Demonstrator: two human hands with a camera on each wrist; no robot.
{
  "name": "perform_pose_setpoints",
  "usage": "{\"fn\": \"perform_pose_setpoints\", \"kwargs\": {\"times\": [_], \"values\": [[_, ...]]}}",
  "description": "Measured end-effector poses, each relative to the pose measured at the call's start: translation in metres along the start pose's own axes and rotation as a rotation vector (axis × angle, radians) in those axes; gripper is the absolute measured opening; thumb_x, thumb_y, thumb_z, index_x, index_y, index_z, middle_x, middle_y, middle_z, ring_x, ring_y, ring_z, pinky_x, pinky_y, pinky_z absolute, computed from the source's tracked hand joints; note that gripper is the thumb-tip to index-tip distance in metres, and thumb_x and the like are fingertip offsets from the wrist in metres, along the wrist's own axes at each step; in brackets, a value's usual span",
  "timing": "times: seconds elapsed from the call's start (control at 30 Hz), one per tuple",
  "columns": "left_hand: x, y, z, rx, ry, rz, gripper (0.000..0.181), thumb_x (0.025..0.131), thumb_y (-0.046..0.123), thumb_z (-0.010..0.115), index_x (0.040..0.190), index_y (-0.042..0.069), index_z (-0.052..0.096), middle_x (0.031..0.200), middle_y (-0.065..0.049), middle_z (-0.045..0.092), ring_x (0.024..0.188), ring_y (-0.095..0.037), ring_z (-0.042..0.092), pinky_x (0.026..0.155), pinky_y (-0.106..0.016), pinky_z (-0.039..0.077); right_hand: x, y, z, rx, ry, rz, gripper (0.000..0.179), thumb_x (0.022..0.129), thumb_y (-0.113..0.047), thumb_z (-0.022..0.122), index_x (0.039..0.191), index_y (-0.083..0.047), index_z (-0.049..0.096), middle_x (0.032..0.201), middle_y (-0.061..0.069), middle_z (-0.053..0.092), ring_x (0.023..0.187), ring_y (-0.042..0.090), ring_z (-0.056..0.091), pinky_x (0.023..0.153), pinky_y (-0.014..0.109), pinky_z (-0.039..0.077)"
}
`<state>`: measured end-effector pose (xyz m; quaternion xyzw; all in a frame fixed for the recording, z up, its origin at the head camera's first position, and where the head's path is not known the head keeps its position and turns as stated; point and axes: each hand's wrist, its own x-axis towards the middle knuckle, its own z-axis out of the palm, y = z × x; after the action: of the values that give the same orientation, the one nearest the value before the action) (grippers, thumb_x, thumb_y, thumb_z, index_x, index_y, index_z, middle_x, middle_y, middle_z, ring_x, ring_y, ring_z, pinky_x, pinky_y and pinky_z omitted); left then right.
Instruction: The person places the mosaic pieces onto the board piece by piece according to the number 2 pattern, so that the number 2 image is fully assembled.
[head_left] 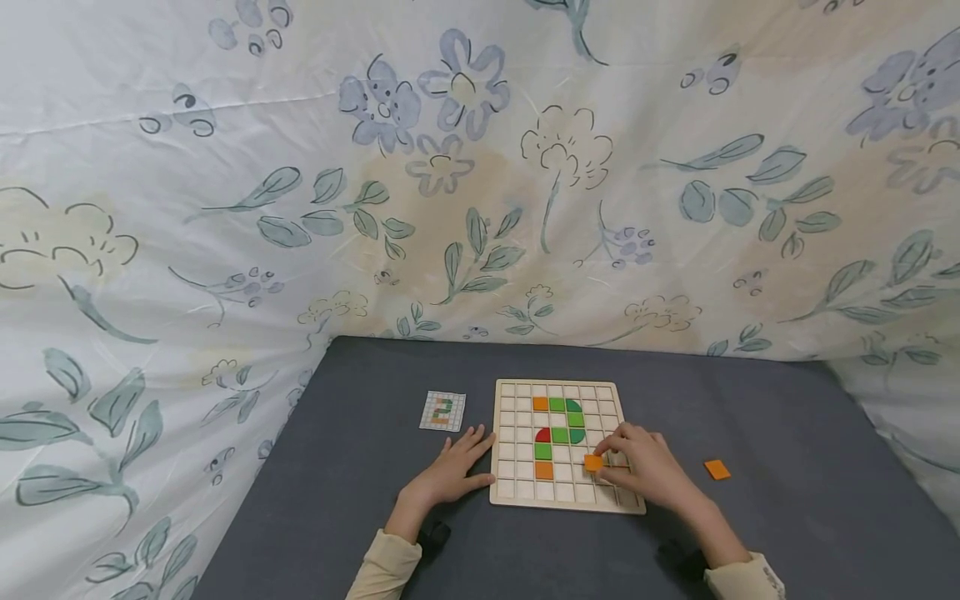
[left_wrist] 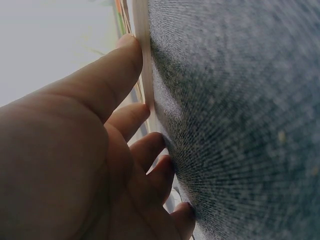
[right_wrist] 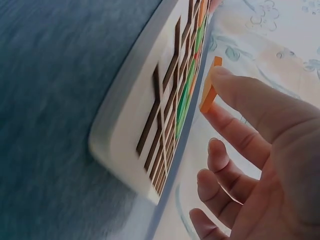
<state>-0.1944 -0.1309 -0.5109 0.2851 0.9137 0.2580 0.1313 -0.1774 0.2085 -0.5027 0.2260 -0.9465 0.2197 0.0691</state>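
A wooden grid board [head_left: 507, 468] lies on the dark cloth. Its tiles form a curved figure: orange squares [head_left: 543, 471], green squares [head_left: 559, 435], dark green rounded tiles [head_left: 577, 436] and a red rounded tile [head_left: 543, 435]. Over the lower right part of the grid, my right hand [head_left: 651, 468] pinches an orange square tile [head_left: 593, 462] between thumb and index finger. The right wrist view shows this tile [right_wrist: 210, 87] held on edge, the other fingers loosely bent. My left hand [head_left: 447, 472] has its fingers spread, with thumb and fingertips at the board's left edge.
A small printed card [head_left: 442, 411] with a grid figure lies left of the board. One loose orange tile [head_left: 717, 470] sits on the dark cloth [head_left: 787, 442] to the right. Flowered fabric [head_left: 480, 250] hangs behind the table and at both sides.
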Motion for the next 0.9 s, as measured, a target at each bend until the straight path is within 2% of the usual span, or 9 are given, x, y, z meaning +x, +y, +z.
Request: {"fn": "perform_pose_setpoints", "kwargs": {"times": [0.3,0.47,0.6,0.77,0.9], "values": [[0.001,0.000,0.000,-0.005,-0.002,-0.008,0.067,0.092,0.035,0.055,0.147,0.007,0.028,0.152,-0.019,0.019,0.141,-0.038,0.012,0.109,-0.063,0.010,0.009,-0.016,0.010,0.025,-0.023,-0.017,0.017,0.074,-0.037,0.076,0.088,-0.030,0.068,0.083,-0.009,0.051,0.075,0.007,0.047,0.072,0.036,0.030],[0.001,-0.001,0.001,0.000,-0.002,-0.008,0.067,0.092,0.036,0.055,0.147,0.007,0.028,0.152,-0.019,0.020,0.141,-0.037,0.013,0.109,-0.063,0.010,0.013,-0.021,0.017,-0.002,-0.035,-0.029,0.018,0.074,-0.035,0.077,0.088,-0.029,0.069,0.082,-0.011,0.051,0.075,0.005,0.044,0.070,0.033,0.027],[0.001,0.000,0.001,-0.003,0.001,-0.005,0.068,0.092,0.036,0.055,0.147,0.006,0.028,0.152,-0.019,0.020,0.141,-0.038,0.013,0.109,-0.064,0.010,0.017,-0.027,0.020,-0.032,-0.040,-0.028,0.018,0.072,-0.036,0.078,0.086,-0.029,0.069,0.078,-0.012,0.047,0.075,0.003,0.042,0.072,0.035,0.029],[0.001,0.000,0.001,0.000,0.003,-0.006,0.068,0.092,0.036,0.055,0.147,0.007,0.028,0.152,-0.019,0.020,0.141,-0.038,0.013,0.109,-0.063,0.010,0.019,-0.034,0.021,-0.059,-0.048,-0.019,0.021,0.071,-0.038,0.079,0.086,-0.027,0.069,0.079,-0.010,0.048,0.075,0.005,0.041,0.075,0.038,0.031],[0.001,0.000,0.001,0.001,0.001,-0.011,0.068,0.092,0.036,0.055,0.147,0.007,0.028,0.152,-0.018,0.020,0.141,-0.037,0.013,0.109,-0.063,0.010,0.019,-0.035,0.023,-0.074,-0.048,-0.011,0.022,0.070,-0.039,0.079,0.086,-0.026,0.070,0.079,-0.010,0.047,0.075,0.007,0.042,0.072,0.035,0.030]]}}
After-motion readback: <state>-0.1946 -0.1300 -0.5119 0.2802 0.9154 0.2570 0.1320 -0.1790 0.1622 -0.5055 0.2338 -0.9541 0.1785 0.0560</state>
